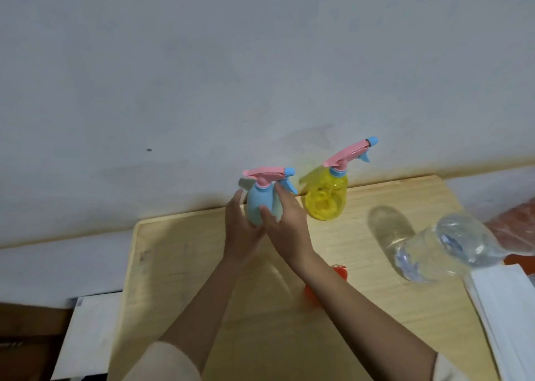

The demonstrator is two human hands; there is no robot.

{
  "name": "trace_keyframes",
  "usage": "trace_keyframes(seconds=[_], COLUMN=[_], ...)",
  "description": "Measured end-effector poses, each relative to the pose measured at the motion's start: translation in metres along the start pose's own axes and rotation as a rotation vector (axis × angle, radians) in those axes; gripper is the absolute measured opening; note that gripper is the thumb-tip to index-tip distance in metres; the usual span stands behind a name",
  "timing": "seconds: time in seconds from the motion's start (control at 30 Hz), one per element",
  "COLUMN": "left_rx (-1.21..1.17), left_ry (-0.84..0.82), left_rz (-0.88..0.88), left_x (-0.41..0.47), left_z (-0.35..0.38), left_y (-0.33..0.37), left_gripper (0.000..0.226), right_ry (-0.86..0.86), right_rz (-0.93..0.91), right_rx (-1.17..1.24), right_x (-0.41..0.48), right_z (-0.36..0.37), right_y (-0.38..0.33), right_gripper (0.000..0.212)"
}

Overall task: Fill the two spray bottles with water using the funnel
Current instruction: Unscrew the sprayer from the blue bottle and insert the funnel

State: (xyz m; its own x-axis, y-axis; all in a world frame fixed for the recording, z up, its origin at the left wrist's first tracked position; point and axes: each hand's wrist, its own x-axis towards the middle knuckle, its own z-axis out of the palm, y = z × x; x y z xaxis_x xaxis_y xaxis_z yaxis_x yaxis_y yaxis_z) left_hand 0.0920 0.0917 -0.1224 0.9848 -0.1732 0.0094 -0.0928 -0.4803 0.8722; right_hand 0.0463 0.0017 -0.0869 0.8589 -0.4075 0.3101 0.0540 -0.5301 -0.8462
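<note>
Early stage. Left hand (241, 225) and right hand (286, 227) clasp the blue bottle (259, 204); it and the yellow bottle (325, 199) are capped; funnel (339, 271) and water bottle (443, 249) unused.

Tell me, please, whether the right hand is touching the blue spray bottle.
Touching. The head view shows the right hand with its thumb and fingers laid round the blue spray bottle, no gap between them.

On the table (179, 264), both sprayers are up at the far edge by the wall (202, 76). The left spray bottle (259, 207) is held between the left hand (241, 227) and right hand (285, 224), with the right spray bottle (325, 198) just beside it on the right. The water bottle (445, 247) lies on its side further right, and the funnel (339, 272) sits nearer, partly under the right forearm.
</note>
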Motion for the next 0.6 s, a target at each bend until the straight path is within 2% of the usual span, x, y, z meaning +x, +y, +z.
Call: trace_keyframes(seconds=[0.07, 0.13, 0.23, 0.37, 0.47, 0.53, 0.6], left_rx=[-0.006, -0.029, -0.091, -0.092, -0.082, 0.009, 0.031], left_ry=[-0.066, -0.08, -0.068, -0.111, -0.094, -0.018, -0.01], left_rz=[0.056, 0.075, 0.113, 0.148, 0.195, 0.302, 0.37], left_x=[0.011, 0.011, 0.005, 0.002, -0.005, -0.006, -0.006], left_z=[0.006, 0.01, 0.014, 0.015, 0.01, 0.006, -0.005], left_y=[0.0, -0.001, -0.007, -0.021, -0.021, -0.02, -0.013], left_gripper=[0.075, 0.065, 0.082, 0.104, 0.105, 0.101, 0.097], right_ry=[-0.008, 0.058, 0.177, 0.243, 0.263, 0.257, 0.217], right_rz=[0.097, 0.171, 0.233, 0.285, 0.328, 0.318, 0.296], right_rx=[0.065, 0.056, 0.037, 0.074, 0.168, 0.213, 0.235], right_x=[0.008, 0.015, 0.023, 0.027, 0.029, 0.032, 0.033], right_z=[0.007, 0.013, 0.013, 0.006, 0.001, -0.008, -0.017], right_y=[-0.004, -0.004, -0.006, -0.009, -0.016, -0.022, -0.026], right_gripper=[0.03, 0.026, 0.025, 0.024, 0.017, 0.012, 0.008])
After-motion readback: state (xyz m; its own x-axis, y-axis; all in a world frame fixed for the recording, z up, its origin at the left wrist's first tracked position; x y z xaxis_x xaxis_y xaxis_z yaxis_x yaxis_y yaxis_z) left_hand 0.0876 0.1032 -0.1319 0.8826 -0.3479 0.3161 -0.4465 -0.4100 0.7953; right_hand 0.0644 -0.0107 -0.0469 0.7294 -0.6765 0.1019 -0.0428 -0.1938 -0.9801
